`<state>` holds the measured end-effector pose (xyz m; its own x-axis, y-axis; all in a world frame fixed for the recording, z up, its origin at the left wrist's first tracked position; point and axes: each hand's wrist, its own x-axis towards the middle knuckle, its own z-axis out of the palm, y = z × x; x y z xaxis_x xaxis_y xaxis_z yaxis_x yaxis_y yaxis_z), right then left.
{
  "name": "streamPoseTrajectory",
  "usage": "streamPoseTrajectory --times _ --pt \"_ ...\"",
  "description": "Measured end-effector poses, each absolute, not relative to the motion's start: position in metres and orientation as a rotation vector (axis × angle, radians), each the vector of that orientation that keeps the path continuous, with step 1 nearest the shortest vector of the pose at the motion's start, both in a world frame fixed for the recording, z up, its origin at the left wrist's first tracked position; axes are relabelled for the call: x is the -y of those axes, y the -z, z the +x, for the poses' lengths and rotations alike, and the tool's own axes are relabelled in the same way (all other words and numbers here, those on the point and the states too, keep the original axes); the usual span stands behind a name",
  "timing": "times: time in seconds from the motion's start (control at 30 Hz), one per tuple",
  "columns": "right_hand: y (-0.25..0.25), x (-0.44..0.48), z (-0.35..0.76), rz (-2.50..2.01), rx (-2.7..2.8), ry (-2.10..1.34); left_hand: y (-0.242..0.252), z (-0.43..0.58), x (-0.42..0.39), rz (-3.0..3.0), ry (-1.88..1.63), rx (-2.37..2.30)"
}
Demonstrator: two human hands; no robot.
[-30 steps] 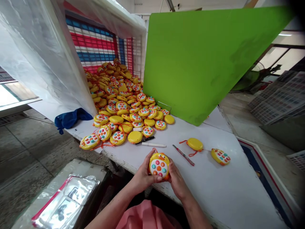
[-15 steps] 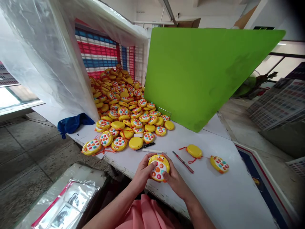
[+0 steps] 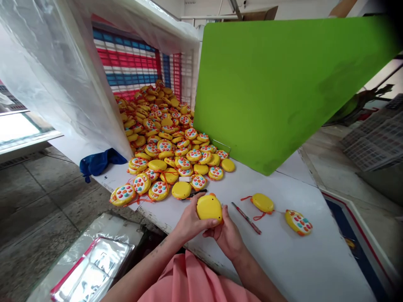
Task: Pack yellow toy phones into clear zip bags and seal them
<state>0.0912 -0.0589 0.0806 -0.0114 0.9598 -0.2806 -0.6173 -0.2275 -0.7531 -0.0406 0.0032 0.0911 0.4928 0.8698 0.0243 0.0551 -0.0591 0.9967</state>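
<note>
A round yellow toy [image 3: 209,207] is between my two hands above the table's front edge, its plain back facing up. My left hand [image 3: 189,221] grips it from the left, thumb along its lower edge. At its lower right side, my right hand [image 3: 227,235] touches it with curled fingers and raised thumb. To the right lie a thin red pen-like tool [image 3: 246,218], a yellow toy back up with an orange cord [image 3: 262,203] and a toy with coloured buttons up [image 3: 298,222]. A black pen [image 3: 199,193] is partly hidden behind my left hand.
A large heap of yellow toys [image 3: 165,145] spills from a plastic-draped opening onto the white table [image 3: 283,260]. A green board [image 3: 264,92] stands behind. A blue cloth [image 3: 100,163] lies at left; a clear plastic packet [image 3: 94,268] sits lower left.
The toy has been turned from its button face to its plain back. My left thumb now lies along its lower edge, and my right hand has shifted to its lower right. The view has shifted slightly.
</note>
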Motion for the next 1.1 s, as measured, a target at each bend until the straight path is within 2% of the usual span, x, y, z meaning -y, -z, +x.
streamPoseTrajectory --times 0.27,0.5,0.63,0.7,0.83,0.9,0.97,1.1 --pt "-0.074 0.051 0.098 -0.866 0.399 -1.686 -0.082 -0.027 -0.027 1.471 -0.891 -0.995" --pt "-0.076 0.049 0.102 -0.92 0.402 -1.58 -0.075 -0.025 -0.028 1.133 -0.812 -0.796" --pt "-0.07 0.05 0.112 -1.062 0.615 -1.545 -0.077 -0.026 -0.011 1.07 -0.776 -0.652" --pt "-0.061 0.052 0.131 -1.281 0.827 -1.353 -0.077 -0.028 -0.006 0.951 -0.755 -0.657" --pt "-0.033 0.059 0.19 -1.792 1.283 -0.493 -0.074 -0.036 -0.004 0.825 -0.64 -0.638" --pt "-0.019 0.064 0.213 -1.912 1.438 -0.182 -0.07 -0.039 -0.004 0.827 -0.564 -0.635" --pt "-0.008 0.068 0.226 -1.939 1.508 -0.092 -0.066 -0.04 -0.002 0.844 -0.533 -0.644" --pt "-0.001 0.07 0.223 -1.884 1.541 -0.142 -0.061 -0.038 0.002 0.858 -0.586 -0.674"
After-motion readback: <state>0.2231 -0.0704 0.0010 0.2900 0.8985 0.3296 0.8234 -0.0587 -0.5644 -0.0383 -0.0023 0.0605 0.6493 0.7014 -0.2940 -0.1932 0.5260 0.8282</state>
